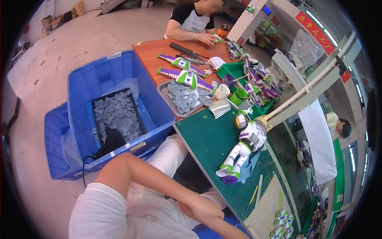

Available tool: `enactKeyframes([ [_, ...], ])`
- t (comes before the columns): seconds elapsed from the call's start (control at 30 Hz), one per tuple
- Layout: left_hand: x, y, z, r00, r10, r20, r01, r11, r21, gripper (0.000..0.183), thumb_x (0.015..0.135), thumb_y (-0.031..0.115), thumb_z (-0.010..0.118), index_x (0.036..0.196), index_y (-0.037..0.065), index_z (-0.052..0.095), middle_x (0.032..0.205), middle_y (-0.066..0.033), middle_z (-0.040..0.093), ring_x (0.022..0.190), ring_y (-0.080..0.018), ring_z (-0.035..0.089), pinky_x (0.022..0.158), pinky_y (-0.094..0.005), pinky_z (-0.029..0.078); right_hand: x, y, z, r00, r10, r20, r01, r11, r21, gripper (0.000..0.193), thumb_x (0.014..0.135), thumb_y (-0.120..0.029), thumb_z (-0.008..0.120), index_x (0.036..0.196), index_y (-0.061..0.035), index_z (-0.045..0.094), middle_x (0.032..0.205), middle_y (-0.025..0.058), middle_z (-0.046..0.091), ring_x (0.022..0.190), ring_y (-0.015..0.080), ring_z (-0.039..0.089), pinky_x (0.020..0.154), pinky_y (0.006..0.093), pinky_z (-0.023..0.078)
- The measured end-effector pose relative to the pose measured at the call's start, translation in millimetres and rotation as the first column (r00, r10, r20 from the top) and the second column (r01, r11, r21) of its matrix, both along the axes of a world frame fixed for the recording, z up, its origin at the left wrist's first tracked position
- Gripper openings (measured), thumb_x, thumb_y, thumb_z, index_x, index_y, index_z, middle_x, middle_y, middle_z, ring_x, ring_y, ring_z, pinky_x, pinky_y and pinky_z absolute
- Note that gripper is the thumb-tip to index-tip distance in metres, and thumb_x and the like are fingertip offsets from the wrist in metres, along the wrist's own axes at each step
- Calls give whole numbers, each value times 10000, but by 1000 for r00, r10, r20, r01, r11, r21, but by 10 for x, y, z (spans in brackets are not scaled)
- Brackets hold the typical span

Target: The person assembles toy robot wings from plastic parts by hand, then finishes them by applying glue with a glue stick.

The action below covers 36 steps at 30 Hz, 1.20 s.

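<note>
Nearby, glossy plastic toy figure (243,149) lying on green mat (207,147).

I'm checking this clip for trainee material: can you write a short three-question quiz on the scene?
1. True or false: the toy figure is on the green table.
2. The grey parts in the blue bin lie in: A) a black tray; B) a green basket; C) a paper bag.
3. What colour is the co-worker's table?
Key: 1 true; 2 A; 3 reddish-brown.
</note>
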State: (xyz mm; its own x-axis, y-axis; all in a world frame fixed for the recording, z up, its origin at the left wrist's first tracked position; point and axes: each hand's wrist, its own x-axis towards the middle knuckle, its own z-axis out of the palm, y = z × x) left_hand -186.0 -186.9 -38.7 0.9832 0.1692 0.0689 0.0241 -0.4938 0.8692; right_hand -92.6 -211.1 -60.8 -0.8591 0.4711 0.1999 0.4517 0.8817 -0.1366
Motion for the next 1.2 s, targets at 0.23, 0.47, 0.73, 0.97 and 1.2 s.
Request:
enactKeyframes([
  [0.23,-1866,488,702,-95,478,873,-977,-214,10,493,661,25,616,1142,45,506,1157,-151,534,1121,-318,479,963,-408,364,319,226,162,996,7,-86,-15,995,-97,192,709,-141,655,885,-79,610,913,64,577,828,242,567,716,357,424],
  [0.47,-3576,2079,-377,16,872,490,-783,-294,548,500,704,81,611,1178,39,458,1200,-148,470,1156,-327,420,963,-412,368,282,451,265,993,-60,-102,51,995,-89,178,702,-117,664,867,-73,615,887,54,585,783,221,574,653,335,439],
  [0.73,-3994,2942,-475,-63,988,-142,-482,94,871,480,675,92,629,1139,82,508,1061,-130,588,1030,-287,546,890,-428,410,-133,795,425,998,-25,-65,17,993,-116,199,664,-92,682,850,-55,622,873,71,604,736,242,582,623,328,453],
  [0.97,-4185,2648,-370,-52,979,199,-706,-177,686,266,691,105,590,941,34,534,929,-146,585,916,-302,573,746,-415,453,-317,760,423,996,-52,-66,40,985,-167,214,750,-144,637,940,-48,613,935,108,599,821,292,583,701,369,467],
  [1.2,-3586,964,64,-282,953,111,-922,-302,244,316,764,75,561,1042,8,425,897,-206,582,868,-390,579,734,-438,460,-984,782,98,848,-341,-406,31,797,-604,260,757,-82,654,1004,-20,606,1000,133,595,911,251,591,772,312,460],
])
